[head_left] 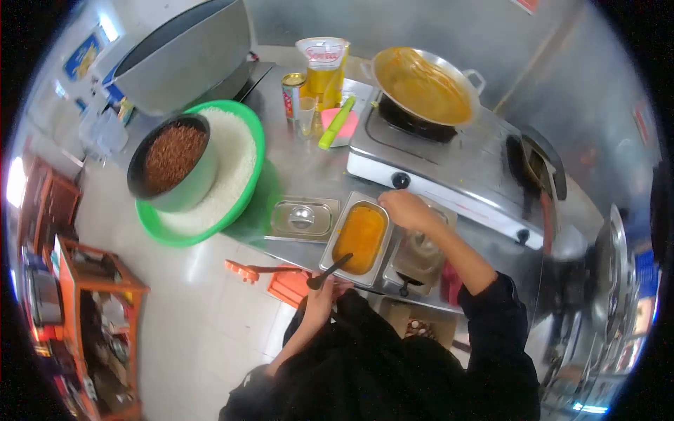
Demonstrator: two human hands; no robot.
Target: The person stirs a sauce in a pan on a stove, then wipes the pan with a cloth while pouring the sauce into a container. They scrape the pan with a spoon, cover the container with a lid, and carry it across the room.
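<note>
My left hand grips the handle of a dark ladle whose end rests in a steel tray of orange sauce. At the tray's far right corner my right hand rests on the rim, between it and a second steel container beside it. A flat steel lid lies on the counter just left of the sauce tray. Both sleeves are black.
A gas stove carries a wok with orange sauce. A green basin of white rice holds a dark bowl of brown grains. An oil pouch, a can and a green utensil stand behind. An orange stool sits below.
</note>
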